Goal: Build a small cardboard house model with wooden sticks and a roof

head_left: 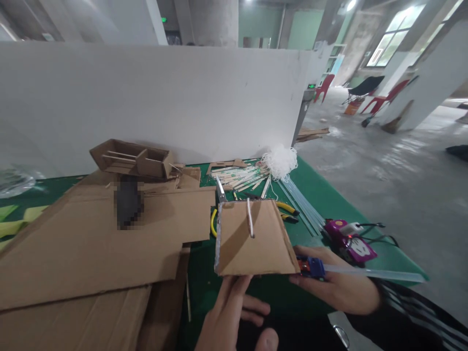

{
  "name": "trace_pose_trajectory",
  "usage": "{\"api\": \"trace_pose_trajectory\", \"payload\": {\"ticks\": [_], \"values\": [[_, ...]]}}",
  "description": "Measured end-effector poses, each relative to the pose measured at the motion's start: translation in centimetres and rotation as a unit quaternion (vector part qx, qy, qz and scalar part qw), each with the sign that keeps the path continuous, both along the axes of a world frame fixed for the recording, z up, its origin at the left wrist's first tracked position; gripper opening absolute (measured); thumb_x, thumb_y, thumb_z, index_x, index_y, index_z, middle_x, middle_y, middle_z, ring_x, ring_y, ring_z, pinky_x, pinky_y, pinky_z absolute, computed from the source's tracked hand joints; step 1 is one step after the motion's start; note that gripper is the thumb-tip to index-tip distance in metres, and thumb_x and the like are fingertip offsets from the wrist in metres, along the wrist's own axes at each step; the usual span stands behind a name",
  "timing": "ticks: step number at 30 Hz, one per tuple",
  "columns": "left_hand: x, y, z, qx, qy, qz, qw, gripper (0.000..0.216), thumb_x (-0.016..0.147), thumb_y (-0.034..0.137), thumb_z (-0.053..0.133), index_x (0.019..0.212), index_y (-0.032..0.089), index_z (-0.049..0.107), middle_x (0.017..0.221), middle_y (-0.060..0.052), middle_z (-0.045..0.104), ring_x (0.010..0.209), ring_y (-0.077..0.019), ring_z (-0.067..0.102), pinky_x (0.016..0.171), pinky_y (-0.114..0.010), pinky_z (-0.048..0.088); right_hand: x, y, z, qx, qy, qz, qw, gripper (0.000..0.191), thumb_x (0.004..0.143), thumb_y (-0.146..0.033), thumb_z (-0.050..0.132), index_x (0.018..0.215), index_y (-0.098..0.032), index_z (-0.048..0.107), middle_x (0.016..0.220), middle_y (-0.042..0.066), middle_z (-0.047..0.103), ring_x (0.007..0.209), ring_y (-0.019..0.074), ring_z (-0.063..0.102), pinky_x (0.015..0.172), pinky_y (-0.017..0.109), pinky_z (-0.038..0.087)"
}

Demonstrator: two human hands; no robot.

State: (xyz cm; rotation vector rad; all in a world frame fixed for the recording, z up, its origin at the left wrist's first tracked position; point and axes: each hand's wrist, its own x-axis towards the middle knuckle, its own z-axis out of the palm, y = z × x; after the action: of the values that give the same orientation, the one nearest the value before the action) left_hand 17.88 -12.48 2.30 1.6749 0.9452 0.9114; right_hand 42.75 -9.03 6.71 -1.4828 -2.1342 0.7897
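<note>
A small trapezoid cardboard piece (252, 239) with a white string loop (250, 218) through it stands tilted on the green table (325, 195). My left hand (234, 317) is low in the middle, fingers stretched out, the index fingertip touching the piece's lower edge. My right hand (338, 287) lies to the right of the piece, closed round a small blue and red glue gun (310, 267). Its nozzle points at the piece's lower right corner. A clear glue stick (376, 275) sticks out of its back to the right.
Large cardboard sheets (91, 243) cover the left of the table, with an open cardboard frame (131, 158) behind them. Pliers (287, 208), clear glue sticks (303, 204), a tangle of white string (280, 161) and a purple glue gun (351, 241) lie around. A white partition (146, 97) backs the table.
</note>
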Motion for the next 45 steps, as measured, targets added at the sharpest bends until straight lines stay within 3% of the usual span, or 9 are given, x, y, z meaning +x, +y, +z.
{"api": "trace_pose_trajectory", "payload": {"ticks": [4, 9, 17, 24, 30, 39, 45], "values": [[0.6, 0.0, -0.6, 0.01, -0.04, 0.02, 0.999, 0.057, 0.096, 0.035, 0.044, 0.15, 0.037, 0.026, 0.14, -0.012, 0.04, 0.091, -0.0199, 0.072, 0.077, -0.037, 0.064, 0.2, 0.1, -0.1, 0.004, 0.009, 0.02, 1.0, 0.02, 0.088, -0.033, 0.062, 0.102, -0.022, 0.07, 0.088, 0.004, 0.076, 0.074, 0.0193, 0.071, 0.064, 0.024, 0.053], [0.3, 0.5, -1.1, -0.03, -0.07, 0.007, 0.997, 0.06, 0.095, 0.047, 0.048, 0.15, 0.031, 0.029, 0.119, -0.011, 0.06, 0.09, -0.0228, 0.072, 0.08, -0.042, 0.062, 0.1, 0.2, -0.1, -0.01, 0.015, 0.022, 1.0, 0.018, 0.088, -0.032, 0.063, 0.101, -0.021, 0.069, 0.089, 0.004, 0.075, 0.077, 0.0187, 0.07, 0.066, 0.024, 0.052], [0.4, 1.0, 1.0, -0.139, -0.143, 0.006, 0.98, 0.056, 0.087, 0.054, 0.061, 0.136, 0.028, 0.05, 0.123, -0.013, 0.063, 0.094, -0.0271, 0.074, 0.081, -0.045, 0.062, 0.1, 0.1, -0.3, -0.003, 0.013, 0.017, 1.0, 0.016, 0.088, -0.033, 0.063, 0.095, -0.02, 0.069, 0.083, 0.004, 0.074, 0.073, 0.0188, 0.069, 0.064, 0.024, 0.051], [0.2, 1.2, 1.7, -0.165, -0.166, 0.004, 0.972, 0.062, 0.086, 0.052, 0.064, 0.14, 0.024, 0.05, 0.124, -0.015, 0.062, 0.098, -0.0284, 0.072, 0.085, -0.045, 0.061, 0.2, 0.2, -0.3, 0.005, 0.022, 0.016, 1.0, 0.017, 0.088, -0.035, 0.064, 0.094, -0.021, 0.069, 0.083, 0.004, 0.074, 0.07, 0.0179, 0.067, 0.063, 0.024, 0.05], [0.5, 1.2, 1.9, -0.171, -0.185, 0.008, 0.968, 0.051, 0.086, 0.052, 0.065, 0.132, 0.03, 0.057, 0.121, -0.011, 0.064, 0.102, -0.0283, 0.071, 0.087, -0.044, 0.059, 0.3, 0.3, -0.6, -0.042, 0.028, 0.021, 0.998, 0.02, 0.089, -0.035, 0.063, 0.099, -0.019, 0.067, 0.089, 0.004, 0.073, 0.077, 0.0179, 0.067, 0.069, 0.024, 0.05], [0.6, 1.1, 1.9, -0.173, -0.189, 0.028, 0.966, 0.054, 0.084, 0.053, 0.067, 0.133, 0.031, 0.058, 0.125, -0.012, 0.063, 0.116, -0.0342, 0.062, 0.088, -0.044, 0.058, 0.6, 0.5, -0.3, -0.054, 0.018, 0.05, 0.997, 0.023, 0.091, -0.036, 0.062, 0.106, -0.018, 0.065, 0.093, 0.005, 0.072, 0.08, 0.0173, 0.066, 0.071, 0.024, 0.048], [0.5, 0.7, 2.1, -0.175, -0.206, 0.066, 0.96, 0.061, 0.08, 0.051, 0.073, 0.134, 0.026, 0.061, 0.126, -0.012, 0.065, 0.121, -0.0372, 0.059, 0.101, -0.048, 0.052, 0.7, 0.3, -0.4, -0.041, 0.012, 0.052, 0.998, 0.023, 0.091, -0.034, 0.062, 0.108, -0.018, 0.066, 0.097, 0.007, 0.073, 0.082, 0.0184, 0.067, 0.073, 0.025, 0.049]]}}
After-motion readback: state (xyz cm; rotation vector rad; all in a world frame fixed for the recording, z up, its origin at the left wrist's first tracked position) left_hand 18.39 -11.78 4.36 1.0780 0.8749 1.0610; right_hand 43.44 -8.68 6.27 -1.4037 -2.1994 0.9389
